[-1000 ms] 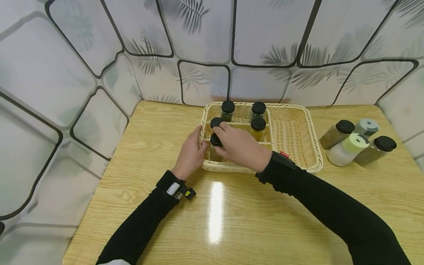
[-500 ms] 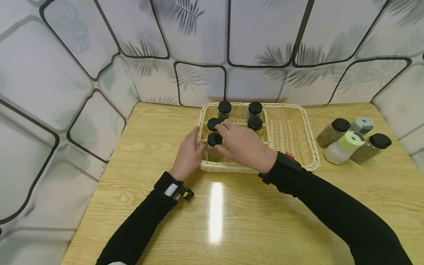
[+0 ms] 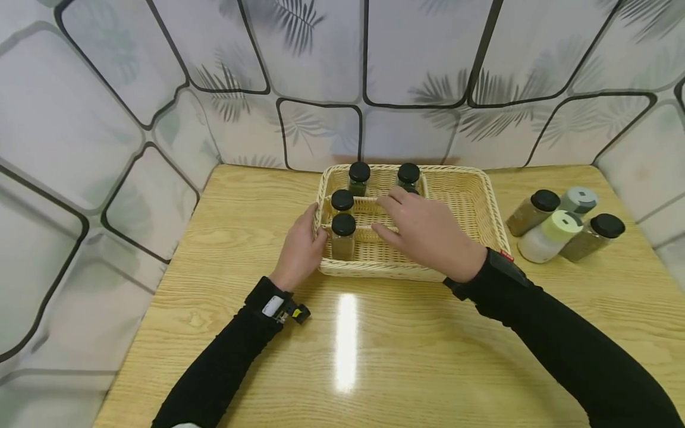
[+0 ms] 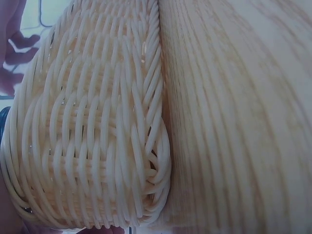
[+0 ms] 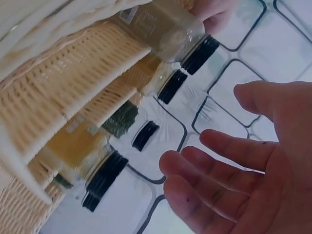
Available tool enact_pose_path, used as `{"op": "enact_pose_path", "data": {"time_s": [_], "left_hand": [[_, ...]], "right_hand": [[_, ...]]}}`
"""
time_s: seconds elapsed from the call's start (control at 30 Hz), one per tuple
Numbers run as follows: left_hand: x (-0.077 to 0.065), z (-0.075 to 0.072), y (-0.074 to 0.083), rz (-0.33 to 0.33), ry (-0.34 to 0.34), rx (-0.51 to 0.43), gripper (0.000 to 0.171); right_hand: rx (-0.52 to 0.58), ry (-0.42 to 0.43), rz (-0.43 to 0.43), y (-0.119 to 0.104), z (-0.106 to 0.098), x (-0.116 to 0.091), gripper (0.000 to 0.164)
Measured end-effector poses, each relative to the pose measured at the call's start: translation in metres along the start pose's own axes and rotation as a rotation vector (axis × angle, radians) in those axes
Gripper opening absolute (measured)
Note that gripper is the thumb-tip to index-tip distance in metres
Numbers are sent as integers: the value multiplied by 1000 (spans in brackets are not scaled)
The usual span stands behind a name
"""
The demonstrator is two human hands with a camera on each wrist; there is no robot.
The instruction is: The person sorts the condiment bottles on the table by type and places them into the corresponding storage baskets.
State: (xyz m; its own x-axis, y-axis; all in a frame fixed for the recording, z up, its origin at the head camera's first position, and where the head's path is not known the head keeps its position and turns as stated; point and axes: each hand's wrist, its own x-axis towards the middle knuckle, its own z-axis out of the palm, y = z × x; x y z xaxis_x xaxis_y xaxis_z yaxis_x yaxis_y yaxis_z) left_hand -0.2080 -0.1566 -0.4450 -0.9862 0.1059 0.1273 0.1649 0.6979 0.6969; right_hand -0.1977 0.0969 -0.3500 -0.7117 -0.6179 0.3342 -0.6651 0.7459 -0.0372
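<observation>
A woven basket (image 3: 374, 270) with dividers sits on the table. Its left end is held by my left hand (image 3: 298, 249), thumb near the rim; the left wrist view is mostly filled by the wicker wall (image 4: 92, 122). My right hand (image 3: 433, 235) hovers over the basket's middle, fingers loosely apart and holding nothing. A black-capped spice jar (image 3: 343, 241) of tan powder stands upright in the front left compartment. Behind it are a second jar (image 3: 342, 202) and a dark green herb jar (image 3: 359, 178). Another jar (image 3: 409, 175) stands farther right; the yellow jar (image 5: 78, 146) is mostly hidden by my right hand in the head view.
Right of the basket, several containers cluster on the wooden table (image 3: 417, 356): a brown spice jar (image 3: 532, 213), a grey-lidded one (image 3: 579, 201), a white shaker (image 3: 550, 236) with a pale green lid, and another black-capped jar (image 3: 593, 238). A patterned curtain (image 3: 321, 71) stands behind.
My right hand has let go of the front left jar and moved right, away from it. That jar stays upright in its compartment. The left hand keeps its place on the basket.
</observation>
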Motion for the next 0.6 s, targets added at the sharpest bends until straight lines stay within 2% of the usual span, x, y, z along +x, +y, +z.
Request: {"op": "enact_pose_path", "data": {"time_s": [0.17, 0.33, 0.6], "left_hand": [[0, 0, 1, -9, -1, 0, 60], [0, 0, 2, -14, -4, -9, 60], [0, 0, 3, -21, -3, -23, 60]], "right_hand": [[-13, 16, 22, 11, -7, -11, 39], [-41, -2, 79, 22, -18, -25, 43], [-89, 35, 137, 45, -35, -50, 40]]}}
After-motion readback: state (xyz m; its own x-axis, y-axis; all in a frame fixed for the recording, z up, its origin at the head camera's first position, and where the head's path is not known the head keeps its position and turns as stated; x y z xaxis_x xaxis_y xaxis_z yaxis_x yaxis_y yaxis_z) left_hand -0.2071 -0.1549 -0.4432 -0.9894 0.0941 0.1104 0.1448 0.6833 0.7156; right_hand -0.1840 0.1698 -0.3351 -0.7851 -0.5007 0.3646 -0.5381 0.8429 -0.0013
